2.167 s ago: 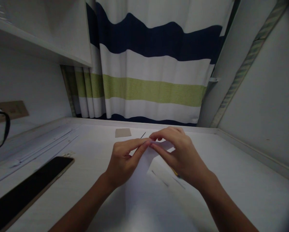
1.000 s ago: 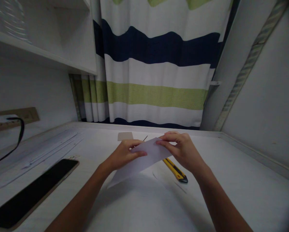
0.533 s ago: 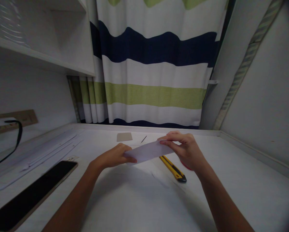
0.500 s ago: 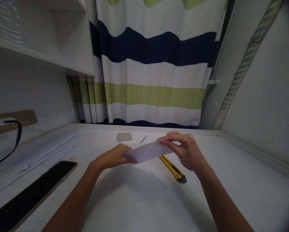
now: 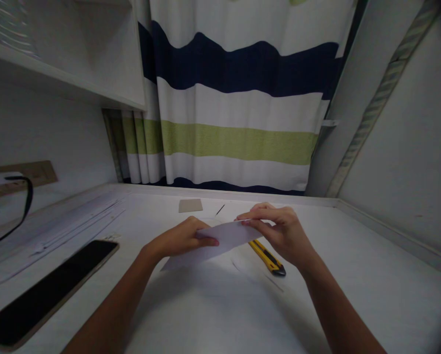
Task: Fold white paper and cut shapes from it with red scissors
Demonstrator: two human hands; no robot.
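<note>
Both hands were clamped on one white sheet of paper (image 5: 220, 241), held just above the white desk (image 5: 353, 285) in front of me. My left hand (image 5: 179, 240) pinched the sheet's left part, thumb lying across its upper face and the other fingers hidden beneath it. My right hand (image 5: 279, 233) gripped the far right edge between the thumb and the fingertips (image 5: 244, 216), which curled over the top. The two hands sat close together, with only the paper between them. The sheet tilted down toward my left, and its lower left corner reached nearly to the desk; I could not tell whether it touched.

Just under the paper's right end lay a yellow and black utility knife (image 5: 267, 256), slanting toward me and passing under my right hand. Beyond the hands a small tan card (image 5: 190, 205) lay flat on the desk, and a thin dark sliver (image 5: 219, 210) lay just to its right. Well off to my left a dark phone (image 5: 47, 290) rested face up near the desk's edge. A striped curtain (image 5: 238, 108) in navy, white and green hung behind the desk, and a black cable (image 5: 19, 206) looped by the left wall.
</note>
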